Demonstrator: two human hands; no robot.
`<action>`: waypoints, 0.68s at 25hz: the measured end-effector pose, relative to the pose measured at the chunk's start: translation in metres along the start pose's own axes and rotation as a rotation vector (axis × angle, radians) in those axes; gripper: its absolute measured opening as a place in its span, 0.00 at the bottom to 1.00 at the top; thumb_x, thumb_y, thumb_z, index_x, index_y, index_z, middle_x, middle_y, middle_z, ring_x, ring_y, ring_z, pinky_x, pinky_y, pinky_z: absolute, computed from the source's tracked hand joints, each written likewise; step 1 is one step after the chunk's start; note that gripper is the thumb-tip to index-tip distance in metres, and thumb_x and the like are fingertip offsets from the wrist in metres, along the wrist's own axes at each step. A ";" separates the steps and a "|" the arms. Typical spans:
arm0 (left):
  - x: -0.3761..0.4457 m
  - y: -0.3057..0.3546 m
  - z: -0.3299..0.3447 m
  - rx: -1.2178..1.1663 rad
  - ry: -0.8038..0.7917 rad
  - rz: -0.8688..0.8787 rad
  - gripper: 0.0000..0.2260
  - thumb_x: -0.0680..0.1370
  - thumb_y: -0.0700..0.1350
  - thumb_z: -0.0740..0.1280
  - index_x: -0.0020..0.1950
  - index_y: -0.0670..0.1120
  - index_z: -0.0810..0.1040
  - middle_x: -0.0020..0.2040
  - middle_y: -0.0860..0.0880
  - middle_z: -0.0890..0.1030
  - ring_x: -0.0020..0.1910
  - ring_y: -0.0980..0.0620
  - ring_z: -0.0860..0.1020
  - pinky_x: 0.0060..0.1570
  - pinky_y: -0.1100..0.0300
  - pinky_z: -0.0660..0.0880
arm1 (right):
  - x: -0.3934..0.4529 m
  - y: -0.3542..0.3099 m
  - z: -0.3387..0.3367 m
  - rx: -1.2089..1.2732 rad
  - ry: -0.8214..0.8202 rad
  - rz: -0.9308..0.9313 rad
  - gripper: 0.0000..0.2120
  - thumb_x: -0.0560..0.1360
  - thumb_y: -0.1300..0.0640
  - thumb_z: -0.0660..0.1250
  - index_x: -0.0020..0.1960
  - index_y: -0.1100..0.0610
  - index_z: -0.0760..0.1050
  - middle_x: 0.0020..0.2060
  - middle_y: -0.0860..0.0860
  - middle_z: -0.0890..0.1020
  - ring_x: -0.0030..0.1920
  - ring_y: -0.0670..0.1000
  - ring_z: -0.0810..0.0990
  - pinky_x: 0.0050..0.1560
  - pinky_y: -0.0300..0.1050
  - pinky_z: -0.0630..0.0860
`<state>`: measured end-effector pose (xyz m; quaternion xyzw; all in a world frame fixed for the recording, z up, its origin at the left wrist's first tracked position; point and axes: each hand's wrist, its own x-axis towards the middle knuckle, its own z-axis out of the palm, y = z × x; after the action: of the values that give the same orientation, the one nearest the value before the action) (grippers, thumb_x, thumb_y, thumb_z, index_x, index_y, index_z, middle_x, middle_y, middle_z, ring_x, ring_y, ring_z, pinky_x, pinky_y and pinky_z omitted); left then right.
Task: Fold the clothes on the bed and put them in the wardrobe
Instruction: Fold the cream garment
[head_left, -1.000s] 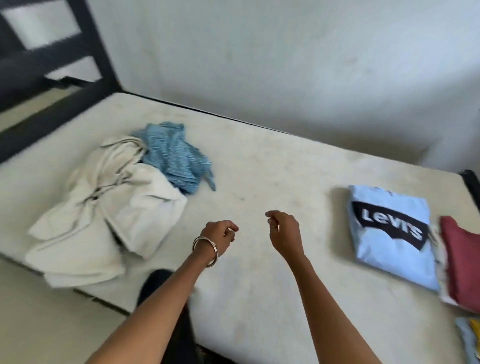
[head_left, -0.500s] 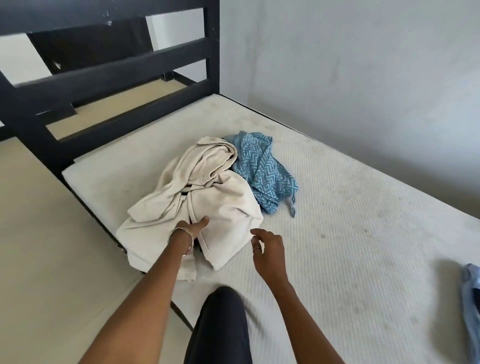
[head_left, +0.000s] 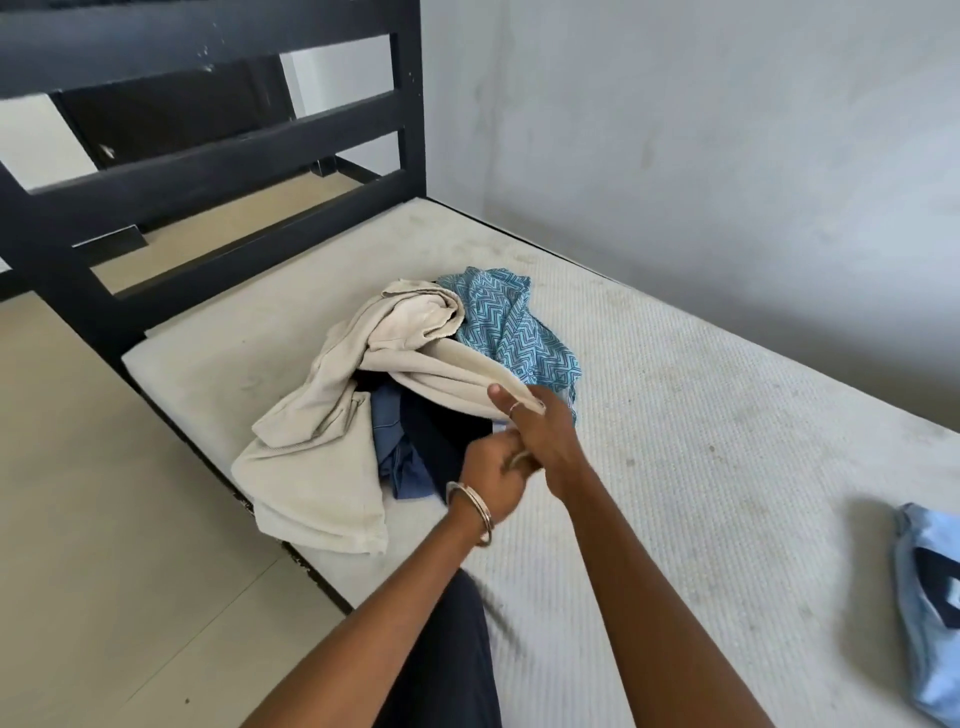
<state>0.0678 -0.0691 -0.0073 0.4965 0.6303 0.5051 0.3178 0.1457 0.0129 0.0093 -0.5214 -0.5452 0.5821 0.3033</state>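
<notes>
Head view, left to right: black headboard (head_left: 208, 156) at far left. Unfolded pile near that end of bed (head_left: 727, 441). Cream garment (head_left: 322, 447) was lying flat over pile 0.5 s ago; now its edge lifted, dark-blue clothes (head_left: 415, 441) exposed underneath. Patterned teal garment (head_left: 514, 327) behind, untouched. My left hand (head_left: 493, 478) fingers curled, gripping cream hem; right hand (head_left: 545, 431) pinching same edge. Folded light-blue tee (head_left: 930, 613) at far right. Judgement: next fold starting; wardrobe not in view.
</notes>
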 end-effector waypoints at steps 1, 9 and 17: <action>-0.008 0.001 0.005 -0.056 -0.184 -0.041 0.08 0.75 0.41 0.70 0.49 0.37 0.82 0.41 0.50 0.81 0.40 0.60 0.77 0.45 0.64 0.73 | 0.004 -0.006 -0.009 -0.058 0.007 -0.003 0.08 0.68 0.51 0.76 0.45 0.52 0.82 0.39 0.49 0.83 0.42 0.49 0.82 0.44 0.45 0.78; 0.014 -0.010 -0.036 -0.957 0.183 -0.743 0.23 0.79 0.63 0.57 0.63 0.47 0.71 0.54 0.41 0.80 0.53 0.41 0.79 0.55 0.44 0.75 | -0.103 -0.024 -0.194 0.510 -0.594 -0.481 0.08 0.74 0.56 0.70 0.50 0.59 0.82 0.47 0.54 0.84 0.47 0.52 0.82 0.48 0.43 0.78; 0.069 0.080 0.066 -0.785 -0.164 -0.643 0.08 0.78 0.33 0.62 0.47 0.43 0.78 0.30 0.51 0.79 0.21 0.58 0.68 0.24 0.68 0.67 | -0.111 0.064 -0.243 -0.322 -0.148 0.296 0.22 0.63 0.42 0.80 0.41 0.62 0.83 0.44 0.61 0.84 0.47 0.57 0.81 0.43 0.46 0.68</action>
<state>0.1310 0.0173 0.0566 0.1587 0.4872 0.5396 0.6680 0.4179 -0.0267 0.0124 -0.5931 -0.5696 0.5624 0.0868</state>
